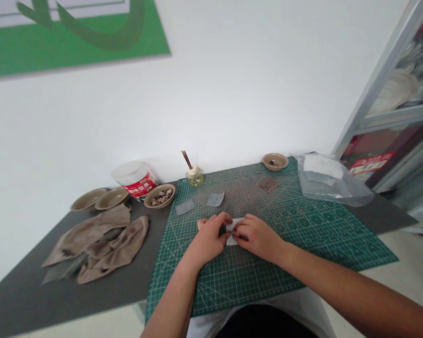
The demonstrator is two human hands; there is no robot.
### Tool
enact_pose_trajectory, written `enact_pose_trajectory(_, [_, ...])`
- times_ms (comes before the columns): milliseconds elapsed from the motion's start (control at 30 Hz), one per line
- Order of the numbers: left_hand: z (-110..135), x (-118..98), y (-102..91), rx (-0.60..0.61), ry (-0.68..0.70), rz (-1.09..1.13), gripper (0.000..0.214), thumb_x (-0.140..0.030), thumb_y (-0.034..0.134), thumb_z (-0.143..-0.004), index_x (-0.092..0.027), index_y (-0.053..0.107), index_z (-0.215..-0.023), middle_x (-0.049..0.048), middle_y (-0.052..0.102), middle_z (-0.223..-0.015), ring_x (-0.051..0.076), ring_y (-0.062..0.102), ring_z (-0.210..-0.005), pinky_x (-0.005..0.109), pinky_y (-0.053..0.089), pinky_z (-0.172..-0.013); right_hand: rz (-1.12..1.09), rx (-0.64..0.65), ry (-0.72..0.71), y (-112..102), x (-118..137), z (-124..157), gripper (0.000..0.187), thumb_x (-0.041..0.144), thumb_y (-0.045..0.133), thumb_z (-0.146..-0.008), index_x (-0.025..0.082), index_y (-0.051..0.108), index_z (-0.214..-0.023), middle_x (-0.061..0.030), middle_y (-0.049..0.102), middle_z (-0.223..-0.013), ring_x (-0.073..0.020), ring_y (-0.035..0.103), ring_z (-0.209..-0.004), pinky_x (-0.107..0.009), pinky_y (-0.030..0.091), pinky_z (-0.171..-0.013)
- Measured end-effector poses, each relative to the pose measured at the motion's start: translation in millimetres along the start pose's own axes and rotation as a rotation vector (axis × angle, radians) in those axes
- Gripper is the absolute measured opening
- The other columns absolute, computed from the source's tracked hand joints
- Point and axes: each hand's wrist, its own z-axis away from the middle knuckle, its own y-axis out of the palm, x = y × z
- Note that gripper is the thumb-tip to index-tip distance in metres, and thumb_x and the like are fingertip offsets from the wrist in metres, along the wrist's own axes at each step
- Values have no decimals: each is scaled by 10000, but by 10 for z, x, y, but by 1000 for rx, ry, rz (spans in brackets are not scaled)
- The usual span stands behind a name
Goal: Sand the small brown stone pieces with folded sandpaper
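Two bare hands meet over a small white sheet (237, 220) on a green cutting mat (239, 286), between the middle of the surface (130, 288) and its near edge. The left hand (213, 231) and right hand (256, 234) curl their fingers inward from opposite sides, apparently to keep the sheet steady; whether they pinch it or merely press, I cannot tell, and dark bits at the fingertips are too small to name.

Two grey squares (185, 207) (215, 199) lie apart beyond the left hand, perhaps to stay separate and easy to pick up. Toward the far edge, a glass jar (195, 180) keeps a brush (186, 159) upright, likely so its handle is quick to grab. A bowl of lumps (148, 199) sits beside it, near a red-labelled tub (137, 180); crumpled brown cloths (109, 256) spread toward the left edge, seemingly clear of the work.

A clear plastic bag (341, 190) lies by the far right corner. The mat appears to overhang the near edge. Behind stands a white wall (232, 94) with a green-bordered poster (91, 61); at right, a metal-framed cabinet (368, 123) holds dishes (396, 91).
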Motion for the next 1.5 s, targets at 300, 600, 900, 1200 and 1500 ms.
enact_pose_trajectory(300, [13, -2, -6, 6, -3, 0, 318, -104, 572, -772, -269, 563, -1044, -3, 670, -1025, 226, 590, -1048, 423, 296, -967, 46, -20, -8, 13, 6, 38, 55, 193, 661, -870, 196, 672, -817, -19, 702, -882, -184, 578, -850, -333, 386, -838])
enact_pose_trajectory(600, [4, 4, 7, 1, 3, -11, 308, -103, 570, -769, -265, 562, -1031, 7, 674, -1037, 233, 585, -1057, 421, 299, -959, 106, -67, 11, 27, 12, 35, 70, 180, 646, -865, 190, 670, -800, -35, 668, -845, -193, 557, -844, -351, 398, -845])
enact_pose_trajectory(900, [-1, 1, 0, 10, -1, -6, 316, -102, 562, -773, -271, 563, -1040, 2, 673, -1025, 230, 584, -1048, 425, 291, -965, 101, -91, 50, 32, -8, 31, 59, 181, 648, -863, 196, 672, -811, -31, 672, -861, -192, 552, -854, -349, 400, -848])
enact_pose_trajectory(1200, [-1, 6, 3, 4, 4, -1, 301, -117, 572, -775, -271, 567, -1034, 2, 671, -1031, 229, 587, -1041, 418, 305, -944, 102, -76, 46, 16, -13, 21, 44, 181, 647, -858, 200, 671, -826, -26, 662, -859, -185, 542, -851, -343, 396, -851])
enact_pose_trajectory(1500, [3, -16, -10, 15, -9, -16, 297, -118, 560, -776, -261, 567, -1037, 18, 673, -1040, 235, 584, -1048, 415, 308, -944, 46, -56, 72, -8, 13, 43, 67, 166, 703, -785, 199, 645, -779, -14, 615, -846, -183, 505, -876, -306, 415, -831])
